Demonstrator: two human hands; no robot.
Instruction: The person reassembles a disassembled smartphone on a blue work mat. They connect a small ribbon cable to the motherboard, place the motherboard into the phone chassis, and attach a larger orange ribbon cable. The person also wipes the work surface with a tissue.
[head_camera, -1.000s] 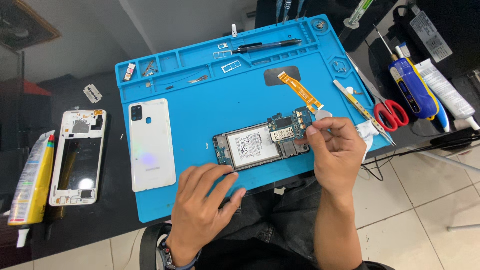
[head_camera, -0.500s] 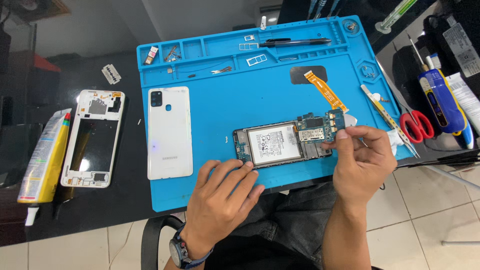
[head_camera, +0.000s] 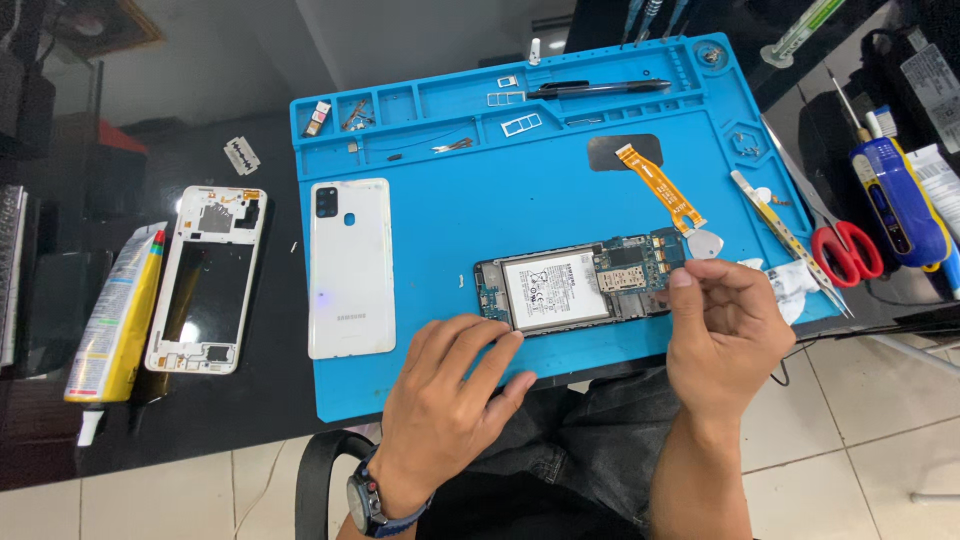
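Observation:
An opened phone lies flat on the blue work mat, its battery and circuit board showing. My left hand rests on the mat with fingertips touching the phone's near left corner. My right hand pinches a small white pick at the phone's right end, by the board. An orange flex cable lies just beyond that end.
A white back cover lies on the mat's left. A white phone frame and a yellow glue tube sit on the black table. Tweezers, red scissors and a blue tool are at right. A black pen lies at the mat's top.
The view has shifted, so everything sits further right in frame. My right hand stays at the phone's right end and my left hand stays by its left corner.

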